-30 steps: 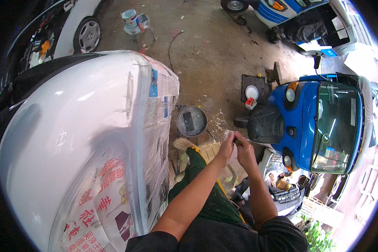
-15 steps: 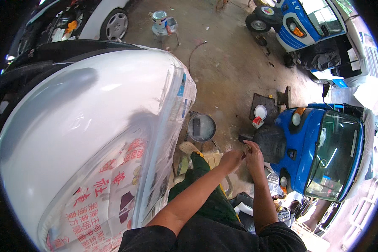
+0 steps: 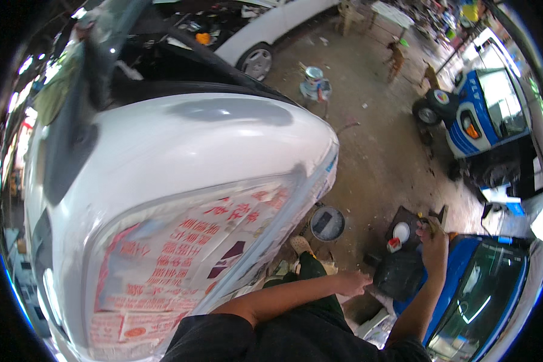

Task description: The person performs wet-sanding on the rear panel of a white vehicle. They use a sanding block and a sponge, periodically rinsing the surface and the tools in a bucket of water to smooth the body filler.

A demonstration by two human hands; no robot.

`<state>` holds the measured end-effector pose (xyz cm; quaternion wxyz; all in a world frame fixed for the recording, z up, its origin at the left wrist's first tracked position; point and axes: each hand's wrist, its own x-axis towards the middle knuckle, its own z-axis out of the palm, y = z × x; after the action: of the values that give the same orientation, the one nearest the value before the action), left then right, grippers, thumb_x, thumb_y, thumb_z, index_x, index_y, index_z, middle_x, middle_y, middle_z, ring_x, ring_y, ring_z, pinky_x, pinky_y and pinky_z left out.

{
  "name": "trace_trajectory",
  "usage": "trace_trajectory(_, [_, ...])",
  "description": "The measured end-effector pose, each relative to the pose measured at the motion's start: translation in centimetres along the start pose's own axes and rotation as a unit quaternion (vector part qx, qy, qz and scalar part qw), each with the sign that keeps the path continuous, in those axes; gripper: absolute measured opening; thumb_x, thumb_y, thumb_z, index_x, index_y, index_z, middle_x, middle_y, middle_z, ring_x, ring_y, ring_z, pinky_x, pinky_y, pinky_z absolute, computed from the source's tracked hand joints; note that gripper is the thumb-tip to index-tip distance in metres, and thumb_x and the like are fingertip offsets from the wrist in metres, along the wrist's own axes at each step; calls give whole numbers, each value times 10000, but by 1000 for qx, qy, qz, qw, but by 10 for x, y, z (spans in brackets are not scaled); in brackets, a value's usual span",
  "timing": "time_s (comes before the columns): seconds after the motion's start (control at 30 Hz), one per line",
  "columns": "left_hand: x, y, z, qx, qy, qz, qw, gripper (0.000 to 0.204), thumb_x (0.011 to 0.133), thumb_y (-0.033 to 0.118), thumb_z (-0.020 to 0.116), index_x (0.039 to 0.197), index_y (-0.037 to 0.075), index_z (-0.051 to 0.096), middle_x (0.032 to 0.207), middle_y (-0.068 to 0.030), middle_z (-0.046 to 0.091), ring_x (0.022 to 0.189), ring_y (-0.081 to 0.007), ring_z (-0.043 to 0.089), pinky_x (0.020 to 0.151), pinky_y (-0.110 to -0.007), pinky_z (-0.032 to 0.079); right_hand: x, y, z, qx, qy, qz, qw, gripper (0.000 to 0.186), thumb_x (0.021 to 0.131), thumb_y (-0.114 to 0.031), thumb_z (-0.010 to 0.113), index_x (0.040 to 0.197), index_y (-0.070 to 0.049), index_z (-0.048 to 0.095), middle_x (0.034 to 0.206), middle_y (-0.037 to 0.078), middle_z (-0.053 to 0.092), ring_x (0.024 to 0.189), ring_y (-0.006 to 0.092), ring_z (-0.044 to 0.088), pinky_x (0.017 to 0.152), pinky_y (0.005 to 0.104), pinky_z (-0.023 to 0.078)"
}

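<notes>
My left hand (image 3: 351,283) is in front of my body with its fingers curled together. Whatever lies inside them, if anything, is too small to make out. Farther right and higher, my right hand (image 3: 434,241) is raised, its fingers bent around a small flat brownish piece (image 3: 429,224) whose kind I cannot tell. The two hands are well apart. On my left stands a white car body (image 3: 223,142) with smooth grey patches (image 3: 229,111). Masking paper (image 3: 187,259) printed in red covers its window area. Neither hand touches the car.
A round basin (image 3: 327,224) with a dark block in it stands on the floor near my foot. Blue vehicles (image 3: 482,289) stand on the right, one close by. A white plate-like lid (image 3: 401,231) and a paint can (image 3: 314,73) are farther off. Two dogs (image 3: 396,60) are beyond.
My hands, together before, have parted: the right has gone up and right with the small piece, the left stays lower. My view has turned left, showing more of the white car.
</notes>
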<state>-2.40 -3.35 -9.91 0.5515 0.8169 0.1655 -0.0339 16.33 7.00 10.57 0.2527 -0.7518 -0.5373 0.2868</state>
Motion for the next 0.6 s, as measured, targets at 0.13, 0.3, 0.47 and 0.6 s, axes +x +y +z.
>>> trace_trajectory(0.13, [-21, 24, 22, 39, -33, 41, 998, 637, 979, 344, 578, 1520, 49, 415, 1452, -245, 516, 1262, -409, 564, 1075, -483, 444, 32, 142, 45, 386, -121, 179, 897, 266, 976, -134, 593, 1202, -12, 661, 1124, 149, 699, 928, 254, 679, 851, 409, 541])
trace_trajectory(0.3, [-71, 29, 4, -32, -81, -6, 996, 683, 992, 384, 570, 1514, -25, 406, 1438, -270, 537, 1271, -404, 566, 1056, -486, 455, -54, 240, 178, -191, -164, 139, 958, 344, 973, -219, 588, 1248, -22, 651, 1159, 228, 696, 1077, 367, 661, 917, 478, 522])
trace_trajectory(0.47, [-129, 8, 7, -40, 102, 15, 994, 703, 1012, 395, 548, 1526, -47, 364, 1465, -269, 512, 1342, -377, 517, 1125, -453, 398, -3, 72, 174, -96, -52, -160, 981, 394, 991, -267, 604, 1184, 75, 633, 1068, 287, 691, 1020, 440, 668, 849, 507, 513])
trace_trajectory(0.6, [-196, 28, 3, -100, 228, -40, 968, 701, 1023, 404, 525, 1547, -22, 338, 1503, -272, 470, 1418, -370, 441, 1179, -429, 337, -5, -205, 125, 37, -100, -317, 942, 297, 994, -202, 640, 1091, 78, 632, 888, 172, 647, 784, 261, 627, 767, 402, 515])
